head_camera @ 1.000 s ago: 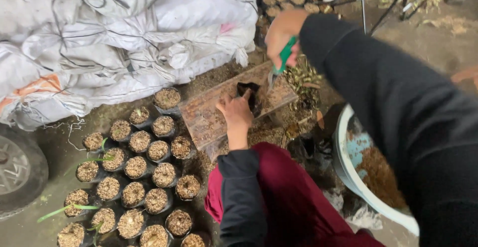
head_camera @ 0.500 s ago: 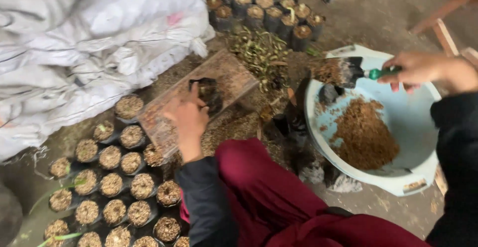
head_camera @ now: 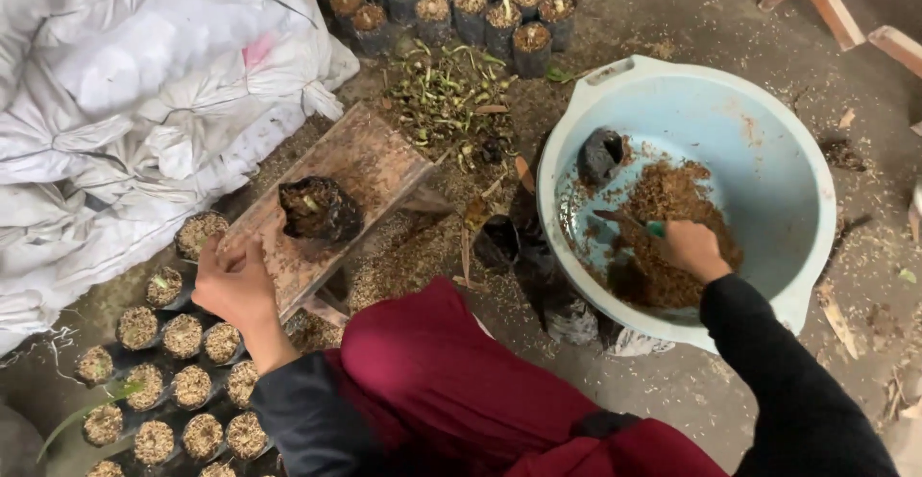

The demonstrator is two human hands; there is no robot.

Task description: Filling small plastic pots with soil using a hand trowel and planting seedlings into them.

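Down into the tub went the right hand [head_camera: 693, 249], and the left hand [head_camera: 233, 288] slid off the little black bag [head_camera: 317, 209].

Now the right hand's grip is pressed tight round the green handle of the small trowel [head_camera: 629, 221], whose blade pokes into the brown soil mix [head_camera: 672, 237] in the pale blue tub [head_camera: 768, 141]. It looks like the scooping step. Next, the full trowel would need to cross over to the little black bag, which sits partly filled on the wooden counter [head_camera: 375, 160], apart from both hands. The left hand's grip is spread, resting at the counter's near end. Filled bags [head_camera: 182, 381] crowd beside it, white sacks [head_camera: 125, 83] are piled behind, and a red-clothed knee [head_camera: 461, 381] lies between tub and counter.
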